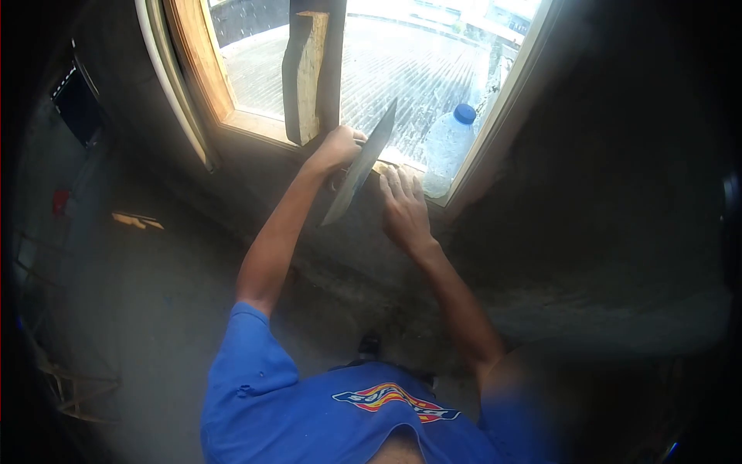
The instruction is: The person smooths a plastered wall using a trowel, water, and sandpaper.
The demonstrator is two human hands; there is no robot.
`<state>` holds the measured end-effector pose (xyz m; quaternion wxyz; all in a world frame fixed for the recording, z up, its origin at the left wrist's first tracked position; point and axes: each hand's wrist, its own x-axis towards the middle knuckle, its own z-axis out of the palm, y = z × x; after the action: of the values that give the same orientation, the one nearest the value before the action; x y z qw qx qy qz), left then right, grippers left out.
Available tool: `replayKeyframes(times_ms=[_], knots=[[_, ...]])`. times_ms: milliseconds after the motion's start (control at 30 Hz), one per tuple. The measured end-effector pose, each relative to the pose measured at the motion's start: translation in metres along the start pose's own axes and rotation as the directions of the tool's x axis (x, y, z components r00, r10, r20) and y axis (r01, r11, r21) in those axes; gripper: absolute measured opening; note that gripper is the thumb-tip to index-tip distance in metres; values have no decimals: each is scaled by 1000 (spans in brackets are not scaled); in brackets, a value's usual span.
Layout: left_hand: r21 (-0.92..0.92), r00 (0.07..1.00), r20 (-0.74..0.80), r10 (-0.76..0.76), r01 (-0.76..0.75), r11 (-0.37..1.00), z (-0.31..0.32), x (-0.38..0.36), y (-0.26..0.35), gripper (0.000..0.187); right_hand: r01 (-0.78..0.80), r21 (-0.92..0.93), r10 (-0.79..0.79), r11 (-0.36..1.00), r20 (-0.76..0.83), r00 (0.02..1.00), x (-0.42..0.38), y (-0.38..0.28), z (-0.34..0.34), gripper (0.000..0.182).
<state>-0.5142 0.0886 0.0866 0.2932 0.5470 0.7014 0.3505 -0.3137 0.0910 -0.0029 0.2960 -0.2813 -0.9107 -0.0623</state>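
My left hand [341, 150] is closed at the window sill, wrapped round the handle side of a flat grey metal blade [362, 166]. The blade slants from upper right to lower left, its pointed tip upward in front of the window. My right hand [403, 203] rests palm down with fingers stretched on the sill [392, 164], just right of the blade. A clear plastic bottle [448, 147] with a blue cap stands on the sill to the right of that hand. Above my left hand, a rough wooden board [311, 77] stands upright against the window.
The wooden window frame [202, 66] borders the opening, with a pale pipe or strip [171, 85] along its left. Dark wall [580, 209] lies below and to the right. A small red object [60, 203] is at the far left, above a metal frame [81, 379].
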Motion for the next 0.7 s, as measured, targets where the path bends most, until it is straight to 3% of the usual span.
replayKeyframes(times_ms=[33, 133, 167, 300, 367, 467, 600, 667, 700], knots=[[-41, 1000, -4, -25, 24, 999, -5, -13, 6, 29, 39, -98, -34, 994, 60, 998, 5, 3, 8, 51], [-170, 998, -33, 47, -52, 984, -13, -35, -8, 33, -34, -60, 43, 998, 144, 989, 11, 7, 12, 53], [-272, 999, -15, 42, -44, 961, -17, -55, 2, 32, -29, -42, 34, 999, 118, 992, 11, 7, 10, 51], [-351, 998, -55, 40, -57, 935, -8, -98, -5, 22, -43, -73, 50, 996, 85, 995, 9, -4, -4, 51], [-356, 999, -25, 27, -34, 934, 3, -100, -18, 21, -101, -37, 102, 994, 37, 994, 9, -10, -4, 49], [-353, 999, -11, 46, -47, 934, 18, -97, -34, 18, -57, -111, 47, 992, -91, 995, 8, -19, -1, 46], [-409, 996, -7, 94, -88, 908, 31, -94, -42, 17, -16, -127, -3, 992, -149, 989, -2, -18, -6, 43], [-453, 997, -48, 57, -73, 889, 32, -94, -46, 15, 46, 102, -11, 994, -319, 948, -10, -16, -19, 44], [-456, 997, -48, 59, -74, 887, 34, -95, -48, 15, 47, 99, -14, 994, -317, 948, -15, -18, -24, 44]])
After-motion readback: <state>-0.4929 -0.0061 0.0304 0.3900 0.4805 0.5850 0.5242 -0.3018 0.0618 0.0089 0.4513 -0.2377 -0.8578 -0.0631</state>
